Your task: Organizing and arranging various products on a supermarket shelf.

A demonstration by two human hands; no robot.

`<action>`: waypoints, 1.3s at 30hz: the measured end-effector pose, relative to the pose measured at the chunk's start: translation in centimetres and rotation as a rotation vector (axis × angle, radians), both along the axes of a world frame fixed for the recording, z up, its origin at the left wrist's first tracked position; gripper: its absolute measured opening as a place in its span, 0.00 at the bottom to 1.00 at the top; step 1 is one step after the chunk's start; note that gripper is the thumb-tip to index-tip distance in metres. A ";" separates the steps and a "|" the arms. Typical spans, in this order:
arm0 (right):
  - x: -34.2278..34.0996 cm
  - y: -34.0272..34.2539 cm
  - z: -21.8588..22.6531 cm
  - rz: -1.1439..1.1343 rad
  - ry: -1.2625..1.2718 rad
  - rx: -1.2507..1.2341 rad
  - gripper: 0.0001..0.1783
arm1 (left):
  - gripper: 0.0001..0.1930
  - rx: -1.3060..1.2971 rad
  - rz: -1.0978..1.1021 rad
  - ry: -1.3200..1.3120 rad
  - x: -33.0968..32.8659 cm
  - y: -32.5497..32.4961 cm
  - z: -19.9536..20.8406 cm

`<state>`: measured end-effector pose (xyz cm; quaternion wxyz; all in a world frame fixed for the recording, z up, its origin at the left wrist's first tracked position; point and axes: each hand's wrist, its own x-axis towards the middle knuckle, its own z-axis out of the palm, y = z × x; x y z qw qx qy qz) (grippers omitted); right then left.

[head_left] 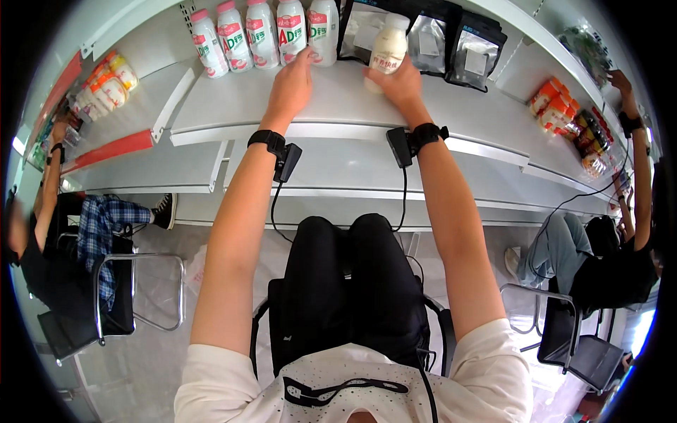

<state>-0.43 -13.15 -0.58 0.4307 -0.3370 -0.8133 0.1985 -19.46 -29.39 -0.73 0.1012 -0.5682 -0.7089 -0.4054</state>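
My right hand (pixel 400 79) is wrapped around a cream-coloured milk bottle (pixel 390 48) with a pale cap, holding it upright at the shelf. My left hand (pixel 290 86) is by the lower part of a row of white drink bottles with pink caps (pixel 262 35). Its fingers are curled together, and their tips meet the left edge of the rightmost bottle (pixel 323 35). Whether they grip anything is hidden behind the hand. Black dark-fronted pouches (pixel 427 44) stand behind and right of the milk bottle.
The white shelf (pixel 338 106) has a raised front lip, with lower shelves beneath. Orange-labelled bottles (pixel 107 86) stand on the left shelf, orange packs (pixel 555 104) and dark bottles (pixel 594 141) on the right. Cables hang from both wrist straps. Seated people are at both sides.
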 end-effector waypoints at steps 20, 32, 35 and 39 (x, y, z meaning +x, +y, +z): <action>1.0 -0.6 0.5 -0.023 0.090 -0.067 0.35 | 0.32 0.150 0.072 0.164 0.2 0.1 -0.6; 1.2 -0.8 0.7 0.112 0.031 -0.181 0.38 | 0.23 0.175 0.122 0.094 0.3 0.5 -0.5; 1.2 -0.6 0.4 0.144 0.049 -0.163 0.39 | 0.23 0.155 0.129 0.097 0.3 0.5 -0.5; 1.3 -1.3 0.9 0.130 0.031 -0.101 0.43 | 0.23 0.141 0.138 0.097 0.4 0.4 -0.4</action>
